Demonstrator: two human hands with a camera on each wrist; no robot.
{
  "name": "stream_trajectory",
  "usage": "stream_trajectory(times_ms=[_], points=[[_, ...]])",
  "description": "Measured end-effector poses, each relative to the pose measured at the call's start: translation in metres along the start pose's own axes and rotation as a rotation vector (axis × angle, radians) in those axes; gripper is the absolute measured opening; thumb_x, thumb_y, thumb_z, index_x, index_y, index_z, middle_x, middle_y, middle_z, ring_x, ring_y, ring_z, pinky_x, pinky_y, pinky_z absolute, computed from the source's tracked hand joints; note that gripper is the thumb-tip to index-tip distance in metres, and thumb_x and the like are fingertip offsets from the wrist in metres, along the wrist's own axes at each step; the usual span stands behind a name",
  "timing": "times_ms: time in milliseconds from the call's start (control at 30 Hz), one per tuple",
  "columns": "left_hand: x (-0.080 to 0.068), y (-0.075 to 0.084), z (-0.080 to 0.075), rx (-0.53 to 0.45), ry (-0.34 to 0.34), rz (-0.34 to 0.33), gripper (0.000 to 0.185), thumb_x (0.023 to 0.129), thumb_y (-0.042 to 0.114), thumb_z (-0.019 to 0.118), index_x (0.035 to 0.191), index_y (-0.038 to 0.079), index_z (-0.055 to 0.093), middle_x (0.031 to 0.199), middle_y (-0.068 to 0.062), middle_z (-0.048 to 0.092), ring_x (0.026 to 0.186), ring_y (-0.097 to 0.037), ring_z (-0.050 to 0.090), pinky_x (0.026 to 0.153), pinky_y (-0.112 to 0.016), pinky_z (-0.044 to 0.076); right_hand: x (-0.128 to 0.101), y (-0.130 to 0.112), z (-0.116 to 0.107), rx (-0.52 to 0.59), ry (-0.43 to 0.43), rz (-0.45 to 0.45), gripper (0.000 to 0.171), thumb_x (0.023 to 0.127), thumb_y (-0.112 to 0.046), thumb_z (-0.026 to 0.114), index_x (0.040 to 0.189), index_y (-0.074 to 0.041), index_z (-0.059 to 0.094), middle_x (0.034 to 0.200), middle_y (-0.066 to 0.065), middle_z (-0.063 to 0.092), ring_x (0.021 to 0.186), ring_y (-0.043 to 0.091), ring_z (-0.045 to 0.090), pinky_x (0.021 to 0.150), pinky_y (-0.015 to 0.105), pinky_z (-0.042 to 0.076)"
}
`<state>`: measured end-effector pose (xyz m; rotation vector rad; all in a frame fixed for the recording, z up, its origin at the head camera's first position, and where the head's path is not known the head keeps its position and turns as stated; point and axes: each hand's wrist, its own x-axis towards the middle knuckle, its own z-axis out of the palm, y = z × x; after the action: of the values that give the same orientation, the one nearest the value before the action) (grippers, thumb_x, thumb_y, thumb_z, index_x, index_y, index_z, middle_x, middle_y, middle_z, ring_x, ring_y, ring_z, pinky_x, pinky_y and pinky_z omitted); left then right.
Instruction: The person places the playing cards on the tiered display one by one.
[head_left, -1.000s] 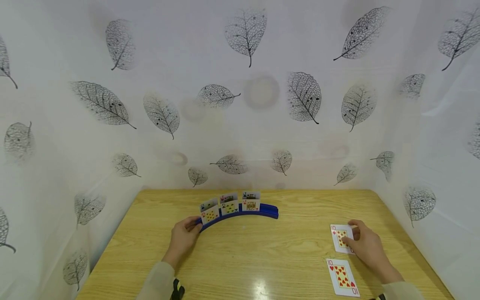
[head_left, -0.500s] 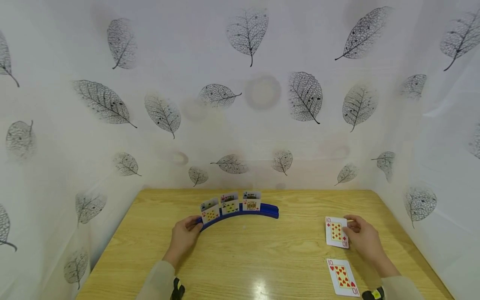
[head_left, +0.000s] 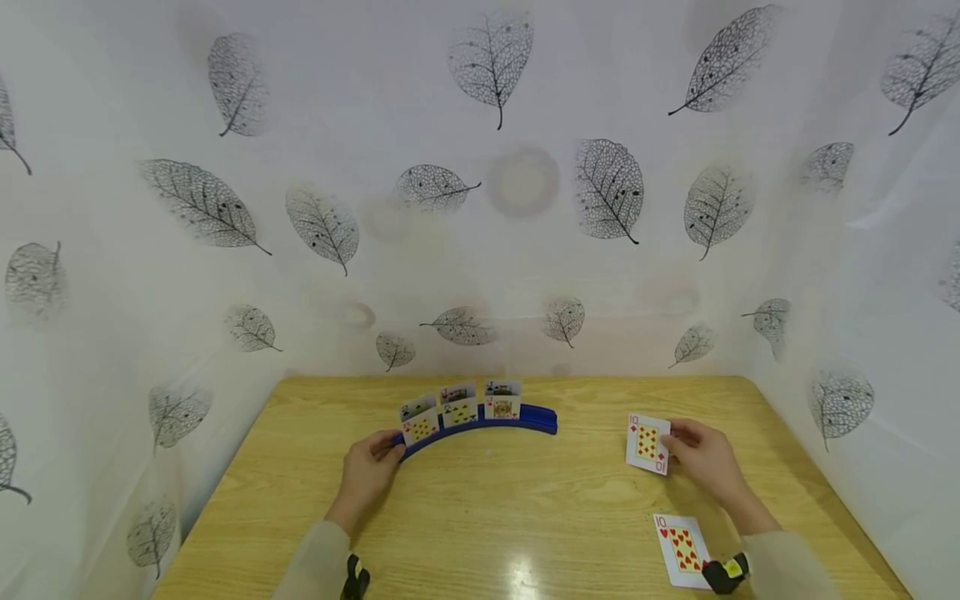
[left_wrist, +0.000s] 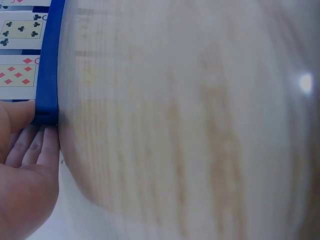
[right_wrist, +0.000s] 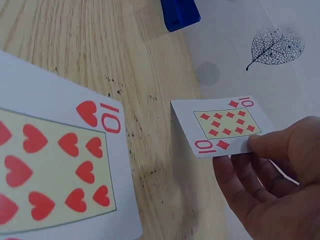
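A curved blue card holder (head_left: 536, 419) stands at the back of the table with playing cards upright in it. My left hand (head_left: 369, 467) grips its left end; in the left wrist view the thumb (left_wrist: 19, 114) lies on top and the fingers curl beneath. Between thumb and fingers my right hand (head_left: 705, 458) pinches the ten of diamonds (head_left: 647, 445) by its right edge, face up and raised off the table. Closer to the front, the ten of hearts (head_left: 681, 546) lies flat, partly covered by the black and yellow wrist strap in the head view.
Three pairs of cards sit in the holder, including a front jack (head_left: 502, 407), a club card (head_left: 460, 412) and a diamond card (head_left: 421, 428). Leaf-printed white curtains (head_left: 517, 267) close off the back and sides of the wooden table (head_left: 525, 492).
My right hand has lifted the ten of diamonds from the table and carried it left and away from me. The left hand keeps its grip on the holder.
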<state>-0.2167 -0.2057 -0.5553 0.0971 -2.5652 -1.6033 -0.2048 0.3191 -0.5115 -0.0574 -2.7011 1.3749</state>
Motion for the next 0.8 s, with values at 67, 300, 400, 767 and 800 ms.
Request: stream_trajectory(times_ms=[67,300,400,767,800], points=[[0.0,0.001,0.0,0.004,-0.002,0.0,0.031,0.099,0.001,0.07,0.129,-0.003,0.071,0.123,-0.024,0.074,0.117,-0.038,0.072,0.098,-0.038,0.063,0.001,-0.005,0.003,0.029,-0.003,-0.008,0.038,0.102,-0.004,0.067,0.132,0.018,0.059,0.112,0.03,0.069,0.082,-0.004,0.064,0.071,0.025,0.065],[-0.001,0.003,-0.001,0.003,-0.003,-0.01,0.032,0.099,0.002,0.07,0.13,-0.003,0.07,0.124,-0.025,0.073,0.118,-0.039,0.071,0.099,-0.04,0.062,0.01,-0.02,0.014,0.069,-0.01,-0.048,0.035,0.102,-0.004,0.067,0.13,0.016,0.061,0.113,0.031,0.07,0.085,0.001,0.068,0.072,0.029,0.067],[-0.001,0.003,-0.001,0.001,-0.003,-0.013,0.032,0.099,0.002,0.07,0.13,-0.003,0.07,0.124,-0.025,0.073,0.118,-0.038,0.071,0.099,-0.039,0.062,0.013,-0.028,0.019,0.087,-0.019,-0.072,0.033,0.102,-0.003,0.067,0.129,0.016,0.061,0.114,0.031,0.07,0.089,0.01,0.071,0.073,0.031,0.067],[0.0,0.001,0.0,-0.01,0.0,0.001,0.032,0.098,-0.001,0.07,0.13,-0.006,0.07,0.123,-0.026,0.073,0.118,-0.04,0.071,0.097,-0.034,0.063,0.026,-0.058,0.038,0.148,-0.023,-0.128,0.029,0.101,0.001,0.066,0.127,0.012,0.063,0.11,0.029,0.069,0.092,0.028,0.073,0.073,0.037,0.068],[0.001,0.001,0.0,-0.012,0.002,0.006,0.031,0.098,-0.001,0.07,0.129,-0.006,0.07,0.123,-0.027,0.073,0.118,-0.04,0.071,0.097,-0.034,0.063,0.028,-0.059,0.04,0.154,-0.026,-0.133,0.029,0.101,0.001,0.066,0.128,0.012,0.063,0.109,0.029,0.069,0.093,0.029,0.073,0.074,0.038,0.068]])
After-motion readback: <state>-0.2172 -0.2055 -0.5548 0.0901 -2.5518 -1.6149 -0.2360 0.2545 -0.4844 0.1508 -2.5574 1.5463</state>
